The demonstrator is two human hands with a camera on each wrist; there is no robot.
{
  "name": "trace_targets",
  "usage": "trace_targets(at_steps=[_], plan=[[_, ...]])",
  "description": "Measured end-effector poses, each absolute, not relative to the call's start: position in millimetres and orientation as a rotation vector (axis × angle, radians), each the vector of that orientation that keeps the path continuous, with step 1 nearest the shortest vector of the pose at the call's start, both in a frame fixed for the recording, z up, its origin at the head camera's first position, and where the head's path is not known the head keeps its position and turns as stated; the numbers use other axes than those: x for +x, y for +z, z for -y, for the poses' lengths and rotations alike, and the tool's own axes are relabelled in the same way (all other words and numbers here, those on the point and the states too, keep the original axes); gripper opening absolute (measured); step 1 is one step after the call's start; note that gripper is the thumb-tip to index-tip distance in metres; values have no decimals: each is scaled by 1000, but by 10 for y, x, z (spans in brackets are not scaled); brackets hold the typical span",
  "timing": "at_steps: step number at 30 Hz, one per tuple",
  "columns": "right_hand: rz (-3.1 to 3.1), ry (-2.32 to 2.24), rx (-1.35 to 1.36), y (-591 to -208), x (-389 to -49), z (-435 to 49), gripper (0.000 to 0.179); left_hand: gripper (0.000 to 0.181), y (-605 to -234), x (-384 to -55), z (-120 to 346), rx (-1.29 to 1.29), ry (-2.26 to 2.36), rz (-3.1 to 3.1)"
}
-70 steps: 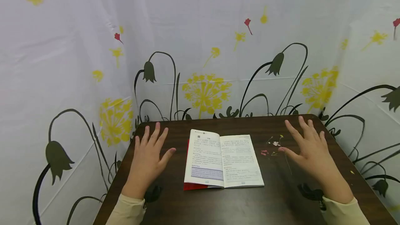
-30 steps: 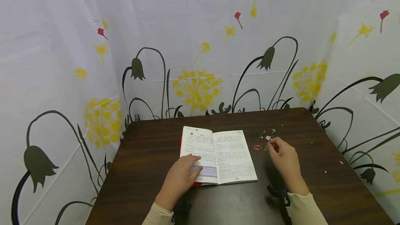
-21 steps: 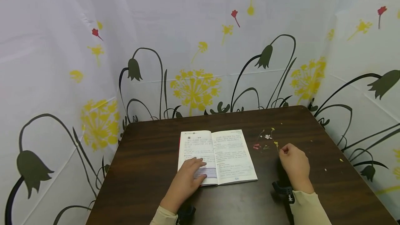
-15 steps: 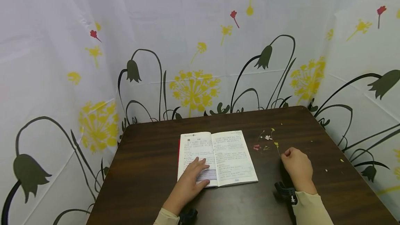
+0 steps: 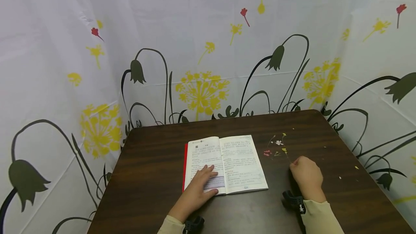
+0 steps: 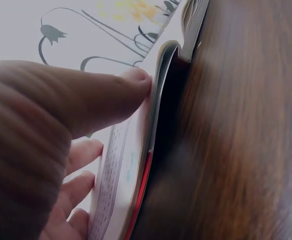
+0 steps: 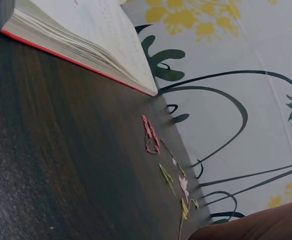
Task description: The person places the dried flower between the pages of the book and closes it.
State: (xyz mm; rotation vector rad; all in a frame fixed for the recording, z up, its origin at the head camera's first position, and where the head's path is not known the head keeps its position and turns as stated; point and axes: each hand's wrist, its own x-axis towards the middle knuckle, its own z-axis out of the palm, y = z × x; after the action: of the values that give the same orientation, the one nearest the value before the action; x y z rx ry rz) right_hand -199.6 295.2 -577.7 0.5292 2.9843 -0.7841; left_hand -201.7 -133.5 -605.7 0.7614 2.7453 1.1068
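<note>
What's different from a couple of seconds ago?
The left hand, raised before, has come down onto the left page of the book. The right hand, also raised then, has lowered beside the flowers and now appears to pinch a thin stem. The book still lies open, with the white flower and red flower right of it.
</note>
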Motion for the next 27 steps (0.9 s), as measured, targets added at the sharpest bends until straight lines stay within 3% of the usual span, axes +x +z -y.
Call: trace_targets(at_steps=[12,16,27], plan=[[-2938,-754,543,-5789,-2018,-2898,40,78,-6070,-2067,1439,816,1022,-2710],[-2931,-765,541,-5734,-2015,-2932,31,78,-6067,-2089,1441,845,1027,-2714],[-3047,-973,615,-5742,-1958,-2881,28,77,-6092,-2104,1430,875,1010,-2720]])
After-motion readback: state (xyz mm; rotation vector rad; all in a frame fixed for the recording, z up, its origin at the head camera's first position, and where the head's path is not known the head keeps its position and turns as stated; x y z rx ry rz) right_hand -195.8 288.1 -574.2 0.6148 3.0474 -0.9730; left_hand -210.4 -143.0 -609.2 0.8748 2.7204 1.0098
